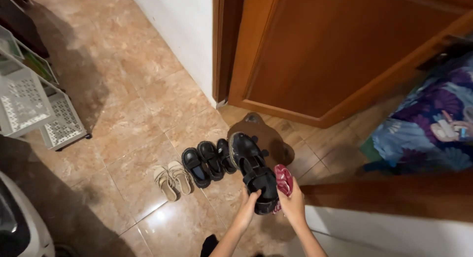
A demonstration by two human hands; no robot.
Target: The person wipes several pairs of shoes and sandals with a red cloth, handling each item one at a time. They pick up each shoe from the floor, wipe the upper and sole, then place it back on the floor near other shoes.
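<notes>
A chunky black shoe (252, 168) is lifted above the floor, sole edge toward me. My left hand (248, 207) grips its heel end from the left. My right hand (292, 200) presses a red patterned cloth (283, 180) against the shoe's right side. Just left of the held shoe, its black partner (224, 155) rests on the floor beside another black pair (203, 162). Further left lies a pair of beige strappy sandals (172, 180).
Glossy tan tile floor (128, 104) all around. A wooden door (340, 50) stands open behind the shoes, next to a white wall (177, 25). A white perforated rack (34, 104) stands at left. A blue floral fabric (433, 119) lies at right.
</notes>
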